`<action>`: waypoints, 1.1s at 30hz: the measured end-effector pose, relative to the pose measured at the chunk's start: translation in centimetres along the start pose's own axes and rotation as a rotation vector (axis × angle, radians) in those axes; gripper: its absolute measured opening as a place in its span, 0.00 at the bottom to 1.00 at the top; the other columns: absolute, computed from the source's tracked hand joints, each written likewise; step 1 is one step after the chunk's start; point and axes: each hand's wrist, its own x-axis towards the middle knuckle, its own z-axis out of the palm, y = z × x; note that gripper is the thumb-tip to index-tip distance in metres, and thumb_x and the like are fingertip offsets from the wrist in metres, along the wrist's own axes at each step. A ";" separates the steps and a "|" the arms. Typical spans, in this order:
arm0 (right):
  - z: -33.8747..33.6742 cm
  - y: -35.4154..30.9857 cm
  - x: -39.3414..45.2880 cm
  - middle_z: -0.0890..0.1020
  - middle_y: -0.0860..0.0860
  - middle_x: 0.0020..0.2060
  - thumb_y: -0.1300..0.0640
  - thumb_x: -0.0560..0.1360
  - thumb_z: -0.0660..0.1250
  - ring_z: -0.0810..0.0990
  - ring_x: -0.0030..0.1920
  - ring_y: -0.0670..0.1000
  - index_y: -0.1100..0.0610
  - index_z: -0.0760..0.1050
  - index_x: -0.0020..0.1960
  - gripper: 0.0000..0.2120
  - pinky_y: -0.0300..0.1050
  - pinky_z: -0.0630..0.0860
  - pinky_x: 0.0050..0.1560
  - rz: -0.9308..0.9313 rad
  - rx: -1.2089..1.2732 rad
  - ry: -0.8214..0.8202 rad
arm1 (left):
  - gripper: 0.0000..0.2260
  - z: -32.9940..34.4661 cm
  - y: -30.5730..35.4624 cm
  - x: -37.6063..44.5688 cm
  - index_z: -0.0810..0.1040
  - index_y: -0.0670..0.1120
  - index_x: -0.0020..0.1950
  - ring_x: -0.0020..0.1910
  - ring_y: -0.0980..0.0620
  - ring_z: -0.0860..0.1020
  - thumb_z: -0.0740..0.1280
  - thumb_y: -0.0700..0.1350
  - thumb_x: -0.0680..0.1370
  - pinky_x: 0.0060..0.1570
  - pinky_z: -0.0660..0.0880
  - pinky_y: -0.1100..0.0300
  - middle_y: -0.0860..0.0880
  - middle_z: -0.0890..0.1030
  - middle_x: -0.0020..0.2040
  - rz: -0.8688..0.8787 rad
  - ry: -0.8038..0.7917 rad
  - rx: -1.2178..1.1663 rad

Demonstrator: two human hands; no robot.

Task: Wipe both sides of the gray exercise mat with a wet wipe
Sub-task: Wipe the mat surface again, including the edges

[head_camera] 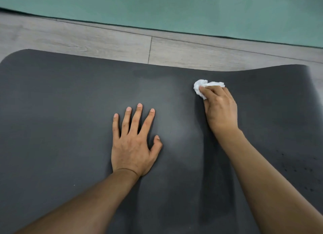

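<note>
Head view looks down on a floor point(104, 41) of pale gray wood-grain planks, their seams running as thin dark lines. Across the top of the picture lies a green mat point(174, 8) with a smooth matte face and a dark lower edge, set apart from the nearer mat by a strip of bare floor. The gray mat point(52, 111) fills most of the lower picture, lying flat on the floor; it is dark charcoal, matte and finely textured, with a rounded far left corner and a far right edge that curls up slightly. Darker, damp-looking streaks run along it under and behind the right arm, and a paler hazy patch sits between the two hands. A few small dark dots mark its right side. The left hand point(134, 144) rests palm down on the mat near the middle, fingers straight and spread, holding nothing. The right hand point(221, 107) is well to the right and farther out, fingers curled over a crumpled white wipe point(202, 86), pressing it against the mat near the far edge.
</note>
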 end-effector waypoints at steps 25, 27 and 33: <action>-0.5 1.0 2.3 0.83 0.52 0.48 0.64 0.75 0.64 0.77 0.46 0.57 0.55 0.82 0.52 0.11 0.48 0.74 0.47 -0.071 0.092 -0.017 | 0.31 0.3 -0.1 -0.1 0.59 0.54 0.83 0.81 0.40 0.57 0.53 0.60 0.79 0.79 0.50 0.37 0.45 0.60 0.82 0.004 0.031 -0.013; -1.9 2.6 -0.1 0.82 0.53 0.47 0.66 0.75 0.63 0.75 0.43 0.58 0.56 0.81 0.52 0.11 0.51 0.73 0.43 0.039 0.074 -0.008 | 0.32 0.3 -0.1 -0.1 0.59 0.54 0.83 0.81 0.41 0.57 0.53 0.61 0.79 0.79 0.50 0.37 0.46 0.59 0.83 -0.001 0.019 -0.009; -1.0 -0.7 -1.5 0.77 0.48 0.58 0.50 0.75 0.67 0.72 0.56 0.52 0.51 0.75 0.62 0.16 0.45 0.69 0.60 0.389 0.237 0.010 | 0.32 0.1 0.0 0.0 0.60 0.54 0.82 0.81 0.41 0.57 0.53 0.61 0.78 0.79 0.49 0.37 0.46 0.59 0.82 0.003 0.016 -0.033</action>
